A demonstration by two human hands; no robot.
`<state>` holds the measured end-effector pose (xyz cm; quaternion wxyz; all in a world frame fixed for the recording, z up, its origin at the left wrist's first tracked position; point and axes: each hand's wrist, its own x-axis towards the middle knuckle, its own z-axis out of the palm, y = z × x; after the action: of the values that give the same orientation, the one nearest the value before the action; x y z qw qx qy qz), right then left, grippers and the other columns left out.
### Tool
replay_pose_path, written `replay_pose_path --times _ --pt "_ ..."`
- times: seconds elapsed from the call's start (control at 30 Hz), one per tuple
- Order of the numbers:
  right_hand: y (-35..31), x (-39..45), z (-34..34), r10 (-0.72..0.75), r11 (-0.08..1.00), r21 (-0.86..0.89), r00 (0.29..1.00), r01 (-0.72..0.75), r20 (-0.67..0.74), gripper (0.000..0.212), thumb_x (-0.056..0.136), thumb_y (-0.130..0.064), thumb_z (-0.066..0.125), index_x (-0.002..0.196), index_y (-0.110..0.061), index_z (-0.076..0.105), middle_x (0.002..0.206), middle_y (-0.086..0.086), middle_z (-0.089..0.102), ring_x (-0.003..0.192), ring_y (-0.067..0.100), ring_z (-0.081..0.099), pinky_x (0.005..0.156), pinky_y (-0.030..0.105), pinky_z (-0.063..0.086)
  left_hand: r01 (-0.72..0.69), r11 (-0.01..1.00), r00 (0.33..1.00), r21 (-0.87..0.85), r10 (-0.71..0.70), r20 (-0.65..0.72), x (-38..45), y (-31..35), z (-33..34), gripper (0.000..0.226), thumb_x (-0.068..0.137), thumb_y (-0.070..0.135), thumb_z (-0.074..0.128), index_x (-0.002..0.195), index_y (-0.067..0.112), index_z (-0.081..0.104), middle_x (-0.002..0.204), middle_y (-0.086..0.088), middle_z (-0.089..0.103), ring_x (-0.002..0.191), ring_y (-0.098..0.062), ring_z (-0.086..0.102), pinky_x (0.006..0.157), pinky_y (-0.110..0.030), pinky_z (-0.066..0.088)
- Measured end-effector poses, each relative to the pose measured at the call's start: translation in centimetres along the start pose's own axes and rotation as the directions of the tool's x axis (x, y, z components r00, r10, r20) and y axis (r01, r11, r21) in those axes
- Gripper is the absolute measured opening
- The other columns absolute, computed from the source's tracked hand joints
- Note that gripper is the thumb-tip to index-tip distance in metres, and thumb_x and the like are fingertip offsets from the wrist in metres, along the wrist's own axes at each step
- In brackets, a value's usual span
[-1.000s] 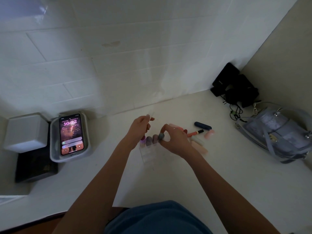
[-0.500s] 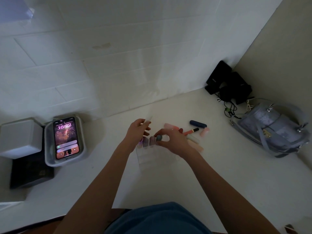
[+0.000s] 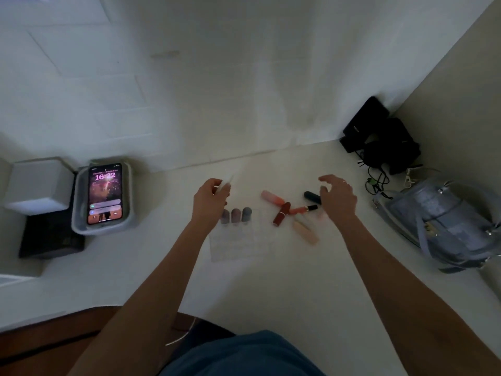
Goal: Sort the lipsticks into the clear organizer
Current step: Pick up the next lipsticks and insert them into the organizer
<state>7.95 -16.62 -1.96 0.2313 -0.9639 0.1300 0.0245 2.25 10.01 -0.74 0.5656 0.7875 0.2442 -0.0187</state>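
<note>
Right hand (image 3: 337, 198) hovers open, fingers spread, nothing held, over the dark navy lipstick (image 3: 312, 197). Left hand (image 3: 210, 198) pinches the far left rim of the clear organizer (image 3: 238, 245). Organizer is near-transparent and gridded, with three lipsticks (image 3: 236, 215) upright in its back row: mauve, pink, grey-blue. Loose pile just to its right: red tube (image 3: 281, 213), pink tube (image 3: 272, 197), beige tube (image 3: 305, 232), slim coral gloss (image 3: 303, 209). Phone (image 3: 105, 193) in grey tray (image 3: 77, 213) well left; grey handbag (image 3: 444, 223) right.
</note>
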Motion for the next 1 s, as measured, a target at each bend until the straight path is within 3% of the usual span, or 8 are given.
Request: replay_pose_path --times 0.13,0.4,0.47,0.57,0.7,0.8,0.9,1.0 --pt "0.7 2.0 0.8 0.019 0.981 -0.190 0.956 0.038 0.291 0.033 0.092 -0.019 0.048 0.123 -0.025 0.057 0.134 0.004 0.054 0.123 0.024 0.048 0.104 0.042 0.033 0.109 0.992 0.994 -0.059 -0.107 0.026 -0.1 -0.7 -0.4 0.019 0.091 0.032 0.054 0.095 0.015 0.059 0.082 -0.001 0.065 0.068 -0.018 0.060 0.054 -0.028 0.044" --pt "-0.5 2.6 2.9 -0.131 0.913 -0.333 0.943 0.234 0.305 0.020 0.092 -0.011 0.044 0.106 -0.013 0.059 0.109 0.011 0.061 0.100 0.030 0.058 0.078 0.034 0.033 0.128 0.989 0.992 -0.069 -0.127 0.015 -0.2 -0.5 -0.3 0.022 0.091 0.033 0.054 0.099 0.014 0.061 0.083 0.002 0.066 0.069 -0.015 0.062 0.053 -0.028 0.044" --pt "-0.7 2.9 3.2 -0.215 0.934 -0.231 0.946 0.271 0.242 0.018 0.091 -0.012 0.048 0.107 -0.013 0.056 0.105 0.013 0.062 0.096 0.032 0.059 0.075 0.034 0.038 0.111 0.992 0.994 -0.059 -0.110 0.009 -0.2 -0.3 -0.2 0.023 0.092 0.032 0.052 0.101 0.013 0.061 0.083 0.003 0.066 0.072 -0.015 0.062 0.055 -0.028 0.044" --pt "-2.1 2.3 2.9 -0.275 0.941 0.243 0.951 0.236 0.142 0.023 0.090 -0.015 0.053 0.113 -0.017 0.058 0.094 0.011 0.065 0.081 0.028 0.062 0.075 0.040 0.053 0.004 1.000 0.997 -0.006 -0.005 -0.083 -0.5 0.2 0.0 0.018 0.093 0.027 0.049 0.098 0.012 0.058 0.082 0.002 0.063 0.072 -0.015 0.059 0.058 -0.029 0.046" --pt "-5.2 -0.6 1.1 -0.181 0.643 0.764 0.958 -0.055 0.222 0.026 0.091 -0.009 0.058 0.117 -0.014 0.059 0.099 0.015 0.067 0.087 0.027 0.069 0.077 0.039 0.060 -0.172 0.982 0.945 0.072 0.185 -0.268 -1.6 2.3 0.0 0.019 0.096 0.022 0.042 0.090 0.007 0.052 0.076 -0.006 0.053 0.064 -0.016 0.046 0.059 -0.036 0.040" --pt "-7.4 -3.1 -0.1 -0.221 0.345 0.901 0.910 -0.264 0.352 0.025 0.092 -0.009 0.059 0.117 -0.009 0.058 0.093 0.016 0.068 0.088 0.029 0.070 0.080 0.037 0.060 -0.129 0.991 0.991 0.027 0.129 -0.016 -2.2 5.0 0.1 0.023 0.093 0.030 0.052 0.090 0.008 0.048 0.076 -0.005 0.053 0.066 -0.018 0.050 0.061 -0.032 0.043" --pt "-8.8 -4.8 -0.6 -0.226 0.262 0.919 0.907 -0.296 0.356 0.026 0.092 -0.010 0.058 0.118 -0.010 0.057 0.094 0.015 0.069 0.088 0.027 0.071 0.078 0.033 0.060 -0.139 0.971 0.951 0.194 0.076 0.299 -2.6 6.7 0.6 0.038 0.078 0.035 0.073 0.100 0.013 0.050 0.084 0.003 0.064 0.064 -0.013 0.063 0.050 -0.020 0.046" --pt "-9.0 -5.6 -0.9 -0.216 0.219 0.926 0.911 -0.306 0.352 0.028 0.092 -0.009 0.058 0.119 -0.009 0.055 0.093 0.013 0.067 0.090 0.027 0.070 0.079 0.034 0.060 -0.204 0.946 0.944 0.251 0.122 0.305 -2.6 6.8 0.8 0.042 0.073 0.025 0.079 0.104 0.011 0.054 0.095 0.000 0.068 0.068 -0.009 0.064 0.050 -0.019 0.046"
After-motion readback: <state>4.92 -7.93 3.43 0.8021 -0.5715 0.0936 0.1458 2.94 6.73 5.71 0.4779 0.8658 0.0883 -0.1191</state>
